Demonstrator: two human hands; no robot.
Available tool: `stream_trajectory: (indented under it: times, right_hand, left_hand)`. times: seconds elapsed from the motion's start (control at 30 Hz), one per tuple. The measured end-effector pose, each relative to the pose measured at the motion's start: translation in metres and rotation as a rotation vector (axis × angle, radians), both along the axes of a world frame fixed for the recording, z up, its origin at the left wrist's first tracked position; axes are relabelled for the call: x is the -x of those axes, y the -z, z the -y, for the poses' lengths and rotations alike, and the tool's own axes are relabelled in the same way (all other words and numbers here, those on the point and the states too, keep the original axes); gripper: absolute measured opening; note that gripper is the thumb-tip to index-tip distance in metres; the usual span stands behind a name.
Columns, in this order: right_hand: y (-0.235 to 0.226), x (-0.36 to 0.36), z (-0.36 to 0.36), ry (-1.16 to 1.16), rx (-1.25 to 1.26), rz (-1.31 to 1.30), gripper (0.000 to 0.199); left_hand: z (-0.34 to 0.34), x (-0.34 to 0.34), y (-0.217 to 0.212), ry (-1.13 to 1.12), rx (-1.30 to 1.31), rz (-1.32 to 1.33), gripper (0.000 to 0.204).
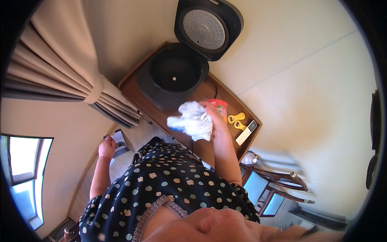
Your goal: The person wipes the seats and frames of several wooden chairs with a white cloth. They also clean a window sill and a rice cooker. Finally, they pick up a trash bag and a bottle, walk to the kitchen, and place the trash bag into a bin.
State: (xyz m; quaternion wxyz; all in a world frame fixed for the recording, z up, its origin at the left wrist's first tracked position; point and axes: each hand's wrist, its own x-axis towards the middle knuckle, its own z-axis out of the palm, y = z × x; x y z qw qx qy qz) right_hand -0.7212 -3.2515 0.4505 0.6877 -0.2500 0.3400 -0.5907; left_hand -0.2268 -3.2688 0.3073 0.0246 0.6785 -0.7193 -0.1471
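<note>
My right hand [214, 117] is closed round a crumpled white cloth [195, 123], with a small blue patch at its lower left edge. The cloth is raised over the near side of a brown wooden table [161, 117]. Just beyond it stands a dark rice cooker [161, 86], its lid [207, 30] swung up to show a silver perforated inner plate. A small pale disc shows at the bottom of the cooker's dark inside. Off to the left, my left hand [107, 148] hangs low with curled fingers beside a printed box [120, 141]; anything inside them is hidden.
Right of the cloth on the table lie a red packet [219, 107], yellow openers [236, 117] and a white remote control [246, 133]. A tied curtain [60, 60] hangs at the left. A wooden chair [258, 187] stands at the right, near a plastic bottle [249, 158].
</note>
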Motion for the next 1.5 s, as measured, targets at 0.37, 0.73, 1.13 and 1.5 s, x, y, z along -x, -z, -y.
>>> stream_trajectory:
  times: [0.37,0.73,1.13,1.5]
  right_hand:
    - [-0.115,-0.019,0.126,0.826,0.537,-0.219,0.040]
    - [-0.077,-0.032,0.179,0.806,0.252,0.410,0.053]
    - [-0.085,-0.001,0.289,0.979,0.636,-2.170,0.043]
    - [-0.054,0.008,0.341,0.376,0.507,-2.171,0.037]
  left_hand:
    - [0.143,0.100,-0.165,0.552,0.155,-0.165,0.045]
    - [0.283,0.112,-0.156,0.839,-0.110,-0.116,0.058]
    - [0.325,0.170,-0.155,1.134,-0.231,-0.034,0.079]
    - [0.323,0.191,-0.147,1.108,-0.346,0.071,0.082]
